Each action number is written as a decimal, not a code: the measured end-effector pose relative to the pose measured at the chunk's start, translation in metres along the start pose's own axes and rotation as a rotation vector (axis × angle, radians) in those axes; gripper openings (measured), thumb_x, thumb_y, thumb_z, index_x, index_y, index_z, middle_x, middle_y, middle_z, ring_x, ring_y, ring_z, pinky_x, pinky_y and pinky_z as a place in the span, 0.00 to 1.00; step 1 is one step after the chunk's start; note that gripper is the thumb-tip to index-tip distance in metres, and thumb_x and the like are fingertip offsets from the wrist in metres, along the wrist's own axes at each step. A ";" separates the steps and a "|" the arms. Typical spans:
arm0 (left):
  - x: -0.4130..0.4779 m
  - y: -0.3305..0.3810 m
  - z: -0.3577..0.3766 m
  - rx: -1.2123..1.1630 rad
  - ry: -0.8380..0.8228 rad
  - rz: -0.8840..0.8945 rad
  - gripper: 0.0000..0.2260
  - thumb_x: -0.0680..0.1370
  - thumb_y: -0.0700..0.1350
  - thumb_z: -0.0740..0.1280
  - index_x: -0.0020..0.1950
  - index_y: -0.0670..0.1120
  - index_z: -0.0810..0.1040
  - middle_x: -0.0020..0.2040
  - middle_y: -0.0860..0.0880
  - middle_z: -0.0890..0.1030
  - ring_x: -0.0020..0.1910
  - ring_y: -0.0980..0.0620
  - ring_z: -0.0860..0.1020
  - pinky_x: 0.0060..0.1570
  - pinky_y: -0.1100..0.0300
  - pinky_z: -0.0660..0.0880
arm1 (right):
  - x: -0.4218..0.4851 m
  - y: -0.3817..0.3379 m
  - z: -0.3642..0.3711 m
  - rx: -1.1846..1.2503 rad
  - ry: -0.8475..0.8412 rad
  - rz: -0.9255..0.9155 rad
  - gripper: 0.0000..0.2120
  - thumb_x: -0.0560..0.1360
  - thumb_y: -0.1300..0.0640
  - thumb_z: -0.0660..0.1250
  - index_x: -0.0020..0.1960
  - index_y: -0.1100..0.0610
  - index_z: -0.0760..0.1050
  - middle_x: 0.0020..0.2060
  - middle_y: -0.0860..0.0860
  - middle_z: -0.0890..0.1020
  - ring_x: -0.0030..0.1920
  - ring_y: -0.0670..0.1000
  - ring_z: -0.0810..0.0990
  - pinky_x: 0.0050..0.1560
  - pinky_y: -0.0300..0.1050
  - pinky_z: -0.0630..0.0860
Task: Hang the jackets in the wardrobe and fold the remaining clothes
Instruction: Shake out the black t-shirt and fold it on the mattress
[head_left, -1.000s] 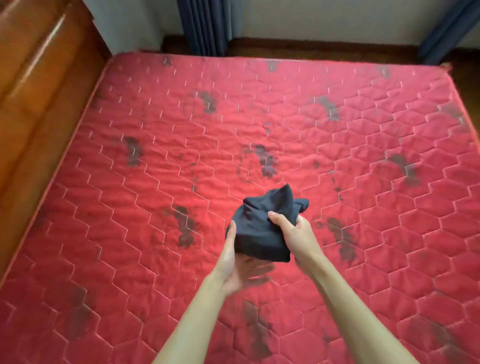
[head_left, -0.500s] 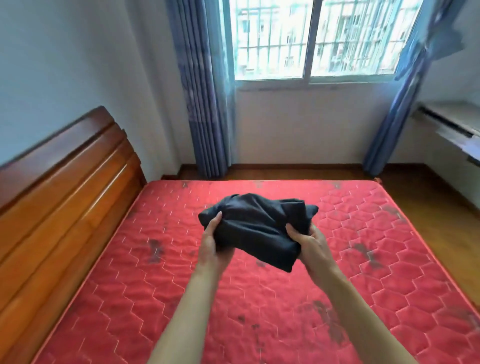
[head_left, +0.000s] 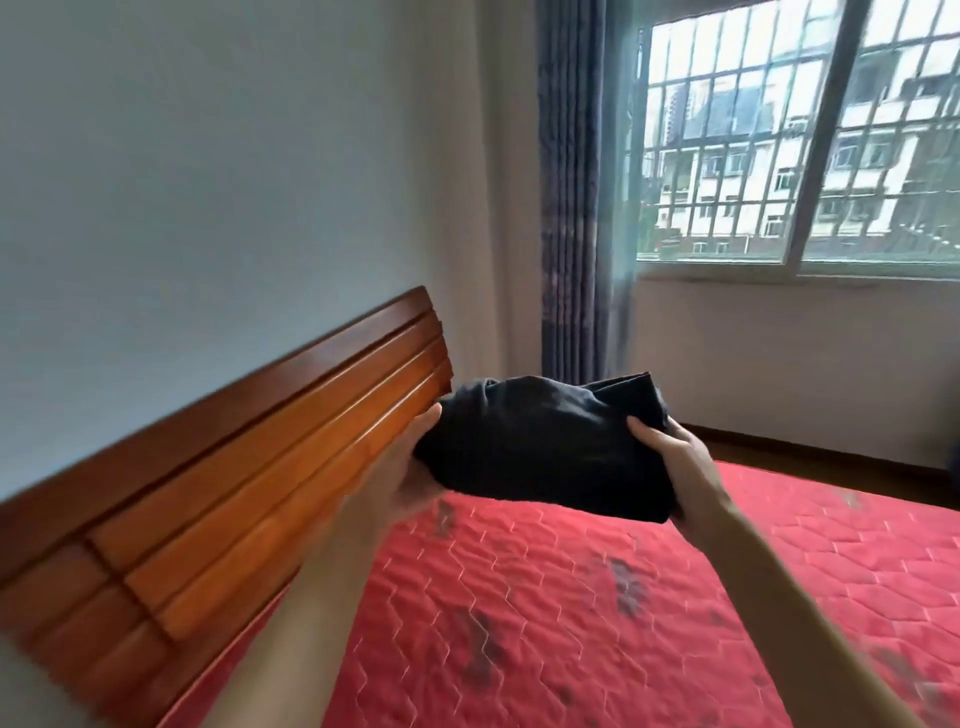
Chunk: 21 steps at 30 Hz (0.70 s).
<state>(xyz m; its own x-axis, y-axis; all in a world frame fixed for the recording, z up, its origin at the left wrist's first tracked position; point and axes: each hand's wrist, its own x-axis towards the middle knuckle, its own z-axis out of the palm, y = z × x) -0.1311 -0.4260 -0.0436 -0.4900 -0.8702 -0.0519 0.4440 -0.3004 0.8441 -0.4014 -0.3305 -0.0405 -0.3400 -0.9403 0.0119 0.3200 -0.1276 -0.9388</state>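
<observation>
Black folded garment, head view, the only piece of clothing in sight. It is a compact, thick packet several layers deep, with a loose corner standing up at its far right edge. It is carried in the air above the red mattress, touching neither that nor the wooden headboard at left.

Left hand: at the packet's left end, thumb laid over the top face, palm beneath. The fingers are hidden under the cloth and the hand is motion-blurred, so their exact curl cannot be told. It appears to clasp the end, not merely prop it.

Right hand: at the packet's right end, thumb pressed onto the near top face, fingers wrapped underneath and behind. A firm clasp.

Position of item: between the two hands, spanning from palm to palm, resting on both and pinned from above by both thumbs.

Reason for hold, as a judgement: a grip at each end keeps the folds from slipping open in transit, whereas one hand alone would likely let the layers sag. Folding of this piece looks finished, and it seems bound for storage. No wardrobe or jacket is in view.

Surroundings: blue-grey curtain far centre, barred window far right, pale wall behind the headboard.
</observation>
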 end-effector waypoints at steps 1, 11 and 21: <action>-0.020 0.007 -0.003 0.019 0.022 0.024 0.25 0.71 0.54 0.76 0.66 0.45 0.81 0.68 0.40 0.78 0.63 0.42 0.80 0.53 0.49 0.80 | -0.004 0.002 0.010 -0.005 -0.030 0.007 0.11 0.77 0.60 0.67 0.57 0.51 0.81 0.48 0.52 0.87 0.46 0.51 0.85 0.50 0.47 0.80; -0.217 0.048 -0.087 0.093 0.594 0.043 0.27 0.73 0.58 0.69 0.68 0.44 0.78 0.64 0.43 0.81 0.60 0.47 0.82 0.50 0.56 0.82 | -0.071 0.060 0.156 -0.049 -0.508 0.165 0.10 0.79 0.59 0.66 0.55 0.49 0.82 0.49 0.52 0.87 0.49 0.50 0.85 0.50 0.46 0.79; -0.423 0.081 -0.144 0.361 1.090 0.176 0.16 0.72 0.50 0.76 0.57 0.46 0.84 0.55 0.44 0.85 0.57 0.44 0.83 0.59 0.50 0.78 | -0.167 0.116 0.327 -0.106 -0.916 0.257 0.09 0.79 0.58 0.66 0.52 0.48 0.84 0.49 0.51 0.87 0.52 0.51 0.85 0.57 0.48 0.78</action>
<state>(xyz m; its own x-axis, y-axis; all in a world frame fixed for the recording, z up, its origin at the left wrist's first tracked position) 0.2201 -0.1380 -0.0301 0.5405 -0.8167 -0.2020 0.1156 -0.1657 0.9794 -0.0182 -0.2918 -0.0391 0.5677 -0.8229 0.0236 0.1915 0.1042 -0.9760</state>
